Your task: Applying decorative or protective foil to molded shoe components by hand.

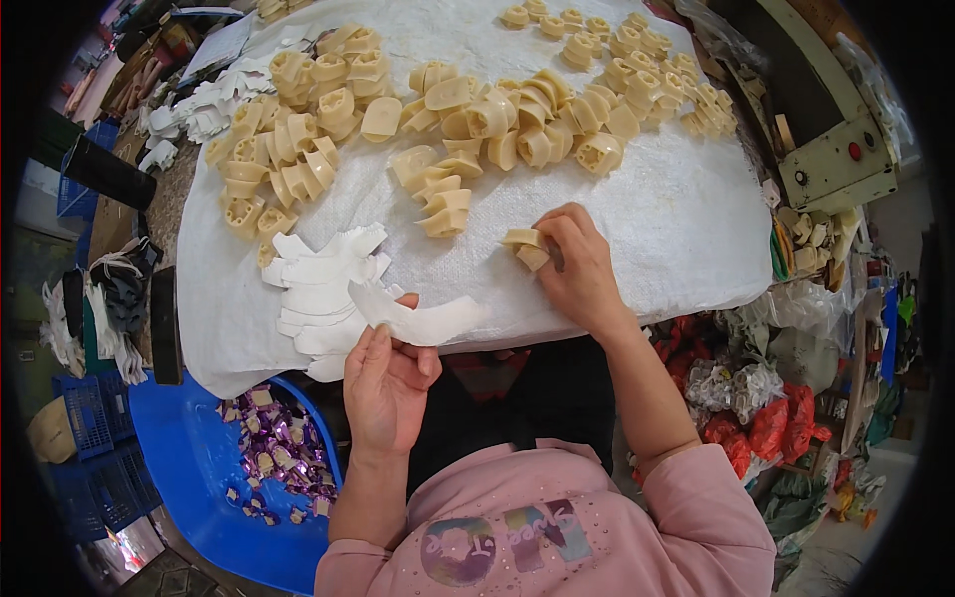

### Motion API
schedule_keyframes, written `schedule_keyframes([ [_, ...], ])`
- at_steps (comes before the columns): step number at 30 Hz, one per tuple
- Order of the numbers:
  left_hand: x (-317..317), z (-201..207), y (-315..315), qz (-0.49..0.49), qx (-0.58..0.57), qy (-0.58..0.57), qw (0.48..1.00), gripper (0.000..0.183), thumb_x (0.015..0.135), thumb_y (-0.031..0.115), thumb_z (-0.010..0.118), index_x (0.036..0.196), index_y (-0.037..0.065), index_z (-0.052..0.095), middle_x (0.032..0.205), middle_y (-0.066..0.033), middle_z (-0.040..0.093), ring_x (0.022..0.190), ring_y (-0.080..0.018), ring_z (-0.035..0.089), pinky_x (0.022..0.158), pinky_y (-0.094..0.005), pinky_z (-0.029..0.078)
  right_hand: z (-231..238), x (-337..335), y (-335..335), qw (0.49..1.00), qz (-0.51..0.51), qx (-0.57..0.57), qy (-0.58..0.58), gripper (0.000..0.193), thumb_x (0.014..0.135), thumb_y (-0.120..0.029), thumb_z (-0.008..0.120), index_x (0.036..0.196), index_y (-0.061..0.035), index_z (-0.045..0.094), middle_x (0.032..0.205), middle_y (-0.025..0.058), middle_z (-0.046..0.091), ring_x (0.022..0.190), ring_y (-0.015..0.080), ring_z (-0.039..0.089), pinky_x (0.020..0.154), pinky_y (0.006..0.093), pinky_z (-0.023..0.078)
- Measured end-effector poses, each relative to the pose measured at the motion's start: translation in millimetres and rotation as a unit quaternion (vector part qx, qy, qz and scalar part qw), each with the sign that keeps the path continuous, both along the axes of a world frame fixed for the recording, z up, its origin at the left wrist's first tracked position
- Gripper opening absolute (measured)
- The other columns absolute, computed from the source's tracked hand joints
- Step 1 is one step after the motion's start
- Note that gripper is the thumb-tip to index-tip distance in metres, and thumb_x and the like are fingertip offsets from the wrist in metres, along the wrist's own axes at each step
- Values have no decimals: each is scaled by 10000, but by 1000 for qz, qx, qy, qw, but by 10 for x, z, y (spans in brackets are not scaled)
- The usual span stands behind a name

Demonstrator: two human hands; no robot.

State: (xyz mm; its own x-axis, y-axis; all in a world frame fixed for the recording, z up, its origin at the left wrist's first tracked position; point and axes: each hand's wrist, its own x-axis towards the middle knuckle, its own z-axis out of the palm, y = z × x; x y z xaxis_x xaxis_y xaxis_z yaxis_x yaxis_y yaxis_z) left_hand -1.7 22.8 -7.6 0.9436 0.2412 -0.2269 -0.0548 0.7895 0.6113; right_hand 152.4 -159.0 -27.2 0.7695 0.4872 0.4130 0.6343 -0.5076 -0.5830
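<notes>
My left hand (393, 373) pinches a curved white strip (428, 316) near the table's front edge. Just behind it lies a pile of similar white cut pieces (328, 284) with notched edges. Over to the right, my right hand (580, 267) has its fingers closed on a small cream-coloured molded piece (526, 247), held close above the white cloth (686, 234). Many more cream molded pieces (517, 119) lie in rows and heaps across the back of the cloth. A short row of them (444, 199) comes nearest, between my two hands.
A blue tub (184, 448) with shiny purple pieces (284, 443) stands at lower left. More white cut pieces (214, 99) lie at the far left. A machine with a red button (846, 159) stands at right, above red plastic bags (786, 428).
</notes>
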Motion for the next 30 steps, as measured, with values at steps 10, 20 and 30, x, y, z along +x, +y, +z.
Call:
schedule_keyframes([
  [10,-15,41,-49,35,-34,-48,998,391,954,206,429,1276,-11,469,944,-94,583,760,-156,513,614,-271,379,30,-70,18,990,-51,-24,-132,493,653,132,557,1111,-44,588,957,152,548,809,313,538,723,363,476],
  [20,8,-18,-285,101,122,4,987,349,998,183,419,1207,-81,509,1143,-137,584,956,-151,572,825,-286,458,484,-727,238,950,171,250,71,349,768,17,681,1092,-33,560,987,149,650,803,266,621,703,322,503],
  [30,-69,190,-320,31,96,-41,994,376,1006,174,383,1229,-114,479,1224,-175,543,1081,-186,561,932,-306,457,220,-731,379,925,215,309,-55,504,665,159,617,1121,-48,557,1059,159,595,871,297,579,721,364,487],
])
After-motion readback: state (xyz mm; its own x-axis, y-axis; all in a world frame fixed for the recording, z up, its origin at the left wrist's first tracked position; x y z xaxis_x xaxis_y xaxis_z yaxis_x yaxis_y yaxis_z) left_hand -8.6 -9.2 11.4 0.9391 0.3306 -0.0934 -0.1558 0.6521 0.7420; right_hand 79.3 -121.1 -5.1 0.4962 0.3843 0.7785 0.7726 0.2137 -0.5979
